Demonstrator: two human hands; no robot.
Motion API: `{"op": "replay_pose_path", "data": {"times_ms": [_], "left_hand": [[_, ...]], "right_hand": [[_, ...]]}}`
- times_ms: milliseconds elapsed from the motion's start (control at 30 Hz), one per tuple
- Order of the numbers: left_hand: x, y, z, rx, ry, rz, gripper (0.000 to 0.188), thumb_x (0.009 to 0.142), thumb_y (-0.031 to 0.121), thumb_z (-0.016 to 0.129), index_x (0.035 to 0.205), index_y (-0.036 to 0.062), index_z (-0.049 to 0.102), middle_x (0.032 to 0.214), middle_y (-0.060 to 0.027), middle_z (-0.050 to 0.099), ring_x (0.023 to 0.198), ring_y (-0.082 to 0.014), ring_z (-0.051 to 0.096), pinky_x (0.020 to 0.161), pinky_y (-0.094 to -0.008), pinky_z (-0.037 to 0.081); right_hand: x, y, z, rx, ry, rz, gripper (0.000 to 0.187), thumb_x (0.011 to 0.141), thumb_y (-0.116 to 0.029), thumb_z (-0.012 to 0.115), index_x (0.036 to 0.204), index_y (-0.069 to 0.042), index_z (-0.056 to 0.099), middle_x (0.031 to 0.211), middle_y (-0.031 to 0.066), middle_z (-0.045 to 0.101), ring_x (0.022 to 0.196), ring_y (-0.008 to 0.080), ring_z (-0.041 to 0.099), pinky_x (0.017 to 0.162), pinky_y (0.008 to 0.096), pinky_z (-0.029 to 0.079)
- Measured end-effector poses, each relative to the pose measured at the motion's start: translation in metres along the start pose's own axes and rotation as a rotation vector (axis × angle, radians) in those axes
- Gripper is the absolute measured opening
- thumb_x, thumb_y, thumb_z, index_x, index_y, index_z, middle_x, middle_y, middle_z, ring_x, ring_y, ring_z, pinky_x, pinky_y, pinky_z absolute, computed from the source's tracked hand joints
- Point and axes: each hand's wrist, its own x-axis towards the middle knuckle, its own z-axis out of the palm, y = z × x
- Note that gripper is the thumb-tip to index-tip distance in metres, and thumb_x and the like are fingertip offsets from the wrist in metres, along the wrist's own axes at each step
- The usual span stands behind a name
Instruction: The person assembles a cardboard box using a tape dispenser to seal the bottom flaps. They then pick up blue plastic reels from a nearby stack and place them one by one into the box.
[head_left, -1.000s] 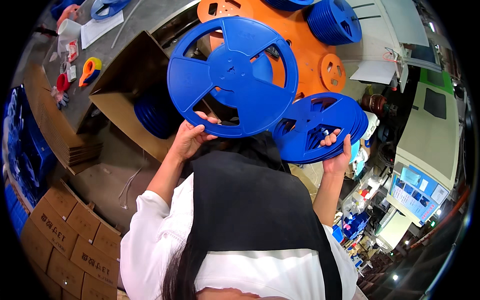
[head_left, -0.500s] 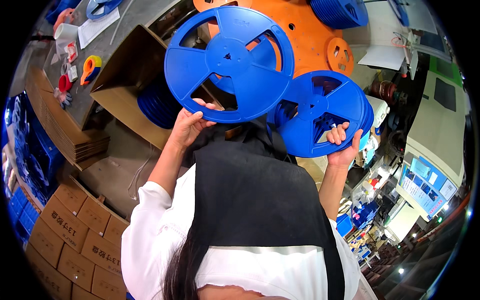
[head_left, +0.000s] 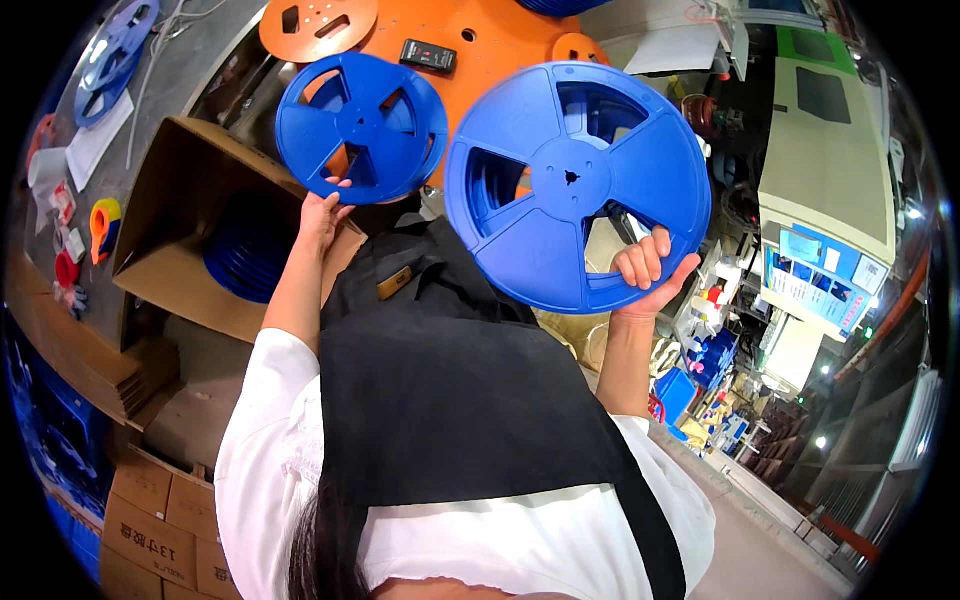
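My left hand (head_left: 322, 215) is closed on the lower rim of a blue plastic reel (head_left: 318, 110) with three cut-out windows. A second blue rim shows just behind it; whether that one is also held, I cannot tell. My right hand (head_left: 645, 272) grips the lower right rim of a larger-looking blue reel (head_left: 650, 175), its fingers hooked through a window and the thumb outside. More blue reel edges appear through this reel's windows, stacked behind it. Both reels are tilted up, faces toward me, side by side and apart.
Left of me, an open cardboard box (head_left: 165, 185) contains several blue reels (head_left: 240, 255). An orange surface (head_left: 500, 70) lies ahead, bearing a small black device (head_left: 428, 56) and an orange disc (head_left: 318, 25). Tape rolls (head_left: 103, 228) sit on the grey table. Stacked cartons (head_left: 150, 540) stand lower left.
The left reel has gone farther from me and to the left, and looks smaller. The right reel has come up closer and now looks larger. My view has turned to the right.
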Motion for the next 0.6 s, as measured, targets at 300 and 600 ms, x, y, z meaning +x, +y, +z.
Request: {"op": "replay_pose_path", "data": {"times_ms": [300, 600], "left_hand": [[0.038, -0.03, -0.029, 0.267, 0.208, -0.238, 0.011, 0.086, 0.003, 0.057, 0.095, 0.0021, 0.052, 0.087, -0.0108, 0.06, 0.071, -0.0203, 0.06, 0.064, -0.0338, 0.057], [-0.086, 0.043, 0.057, 1.132, 0.332, 0.994, 0.076, 0.077, 0.01, 0.07, 0.141, 0.003, 0.03, 0.145, -0.0224, 0.029, 0.133, -0.0381, 0.031, 0.108, -0.0463, 0.028]], "right_hand": [[0.018, 0.011, 0.022, 0.202, -0.174, 0.027, 0.036, 0.089, -0.039, 0.062, 0.076, -0.011, 0.043, 0.049, -0.0046, 0.037, 0.038, 0.0045, 0.035, 0.043, 0.0217, 0.029], [0.034, 0.016, 0.037, 0.222, -0.229, 0.07, 0.035, 0.089, -0.037, 0.062, 0.077, -0.009, 0.044, 0.05, -0.0028, 0.038, 0.039, 0.0056, 0.037, 0.042, 0.022, 0.031]]}}
